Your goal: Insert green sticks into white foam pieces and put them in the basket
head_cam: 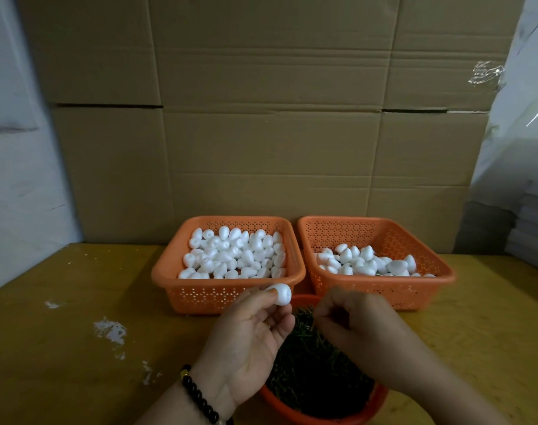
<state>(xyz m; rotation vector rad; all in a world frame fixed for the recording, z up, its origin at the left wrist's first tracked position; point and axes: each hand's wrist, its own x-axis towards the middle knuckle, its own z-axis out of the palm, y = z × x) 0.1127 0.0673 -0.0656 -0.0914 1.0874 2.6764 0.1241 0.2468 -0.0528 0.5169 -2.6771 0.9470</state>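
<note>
My left hand (249, 335) pinches a white egg-shaped foam piece (280, 294) between thumb and fingertips, held above the near rim of a round orange bowl (292, 407). The bowl is full of dark green sticks (310, 372). My right hand (353, 326) hovers over the bowl with its fingers curled, pinching a thin green stick (313, 323) whose tip shows at the fingertips. The left orange basket (200, 294) holds many plain foam pieces (237, 256). The right orange basket (384, 292) holds foam pieces (372, 262) too, with bits of green showing among them.
The baskets stand side by side on a yellow wooden table (77, 332) with white paint marks. A wall of cardboard boxes (261, 118) rises right behind them. White plastic sheeting (513, 102) hangs at the right. A black bead bracelet (197, 397) circles my left wrist.
</note>
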